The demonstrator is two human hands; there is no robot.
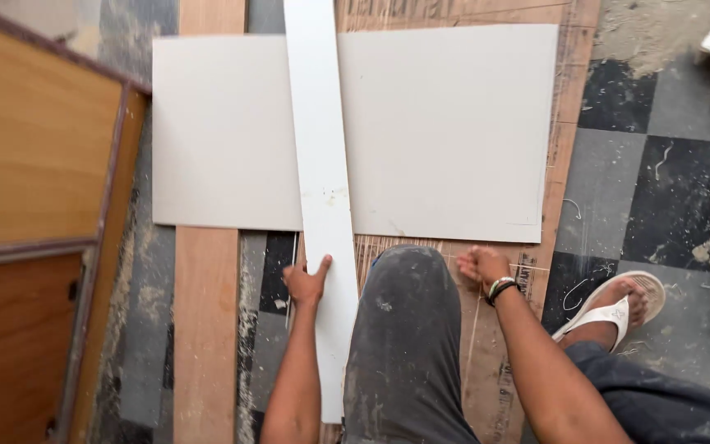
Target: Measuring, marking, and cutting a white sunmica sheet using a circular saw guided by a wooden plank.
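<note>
L hand (306, 282) grips the left edge of a long white strip (323, 181), fingers curled round it, thumb up on its face. The strip runs lengthwise away from the person, across the middle of a pale grey sheet (445, 131) & on past the sheet's far edge; its near end sits beside the person's bent knee (408, 329) in dusty dark trousers.

R hand (480, 265) is closed in a loose fist just off the sheet's near edge, knuckles on a scratched plywood board (564, 107) under the sheet; can't tell if anything's inside the fist. Beaded bracelets (500, 289) on that wrist.

The sheet lies flat, its left part overhanging a bare timber plank (205, 329) that runs parallel to the strip. All of it sits on a dusty chequered floor (667, 205). Foot in a white sandal (614, 306) to the right of the ply. Wooden cabinet panel (34, 140) w/ metal frame along the floor's left edge.
</note>
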